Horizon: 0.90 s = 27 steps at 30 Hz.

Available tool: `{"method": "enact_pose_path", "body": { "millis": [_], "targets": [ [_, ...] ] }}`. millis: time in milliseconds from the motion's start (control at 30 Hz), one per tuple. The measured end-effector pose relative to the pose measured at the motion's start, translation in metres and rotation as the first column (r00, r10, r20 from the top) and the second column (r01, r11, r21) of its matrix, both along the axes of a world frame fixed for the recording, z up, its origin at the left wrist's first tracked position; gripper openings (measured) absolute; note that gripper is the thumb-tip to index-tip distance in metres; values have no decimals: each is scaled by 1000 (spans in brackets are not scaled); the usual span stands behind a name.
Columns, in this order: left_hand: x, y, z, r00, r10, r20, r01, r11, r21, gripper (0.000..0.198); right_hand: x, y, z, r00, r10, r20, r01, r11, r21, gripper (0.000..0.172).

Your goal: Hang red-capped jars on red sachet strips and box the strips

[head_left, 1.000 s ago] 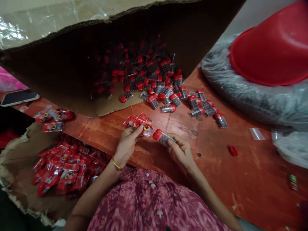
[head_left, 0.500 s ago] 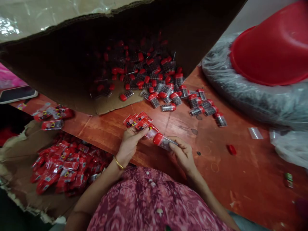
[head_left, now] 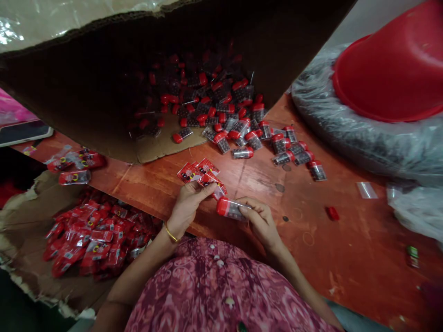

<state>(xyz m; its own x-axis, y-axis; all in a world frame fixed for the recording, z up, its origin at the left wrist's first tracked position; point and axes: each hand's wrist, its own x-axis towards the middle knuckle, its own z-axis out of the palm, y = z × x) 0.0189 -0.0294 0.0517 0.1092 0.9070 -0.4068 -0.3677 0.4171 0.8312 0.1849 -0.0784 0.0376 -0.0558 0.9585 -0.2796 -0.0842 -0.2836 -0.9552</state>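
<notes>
Head view: the two hands are seen from above, close to the body.
Left hand (head_left: 187,205): closed on a fan of small flat red plastic pouches (head_left: 200,173), which are pinched between thumb and fingers.
Right hand (head_left: 261,221): closed on a small clear plastic tube with a red cap (head_left: 230,208); it is held by the clear end, with the cap pointed at the left hand.
Where the tube is: just above the red-brown wooden table (head_left: 346,230) and just below the pouches. Whether they touch cannot be told.
More tubes (head_left: 235,124): a heap is spilled from the big brown cardboard box (head_left: 86,106) lying on its side.
Filled pouches (head_left: 93,235): these are piled in a torn cardboard tray at the lower left.
Step in hand: it seems one tube is matched with one pouch.
Next move calls for: probably one pouch picked out of the fan and its mouth held open, with the tube kept straight.
</notes>
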Motion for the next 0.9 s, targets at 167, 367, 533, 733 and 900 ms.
{"method": "enact_pose_path", "body": {
  "millis": [167,367,533,733,900],
  "targets": [
    [-7,-1,-4,976,-23,-216,49,992,118,22,-2,7,-1,991,0,-135,-30,976,-216,25],
    [-7,-1,-8,971,-26,-236,57,991,124,24,-7,6,-5,992,-67,-105,58,994,-88,27],
    [1,-3,-14,999,-19,-28,19,1000,-19,31,-9,2,-8,998,-56,1,56,998,7,31],
    [10,-8,-16,996,-4,88,9,998,-66,31,-13,3,-13,987,-101,126,86,988,126,32],
    [14,-8,-15,994,2,106,7,997,-83,31,-21,5,-20,988,-53,147,27,984,175,33]
  ]
}}
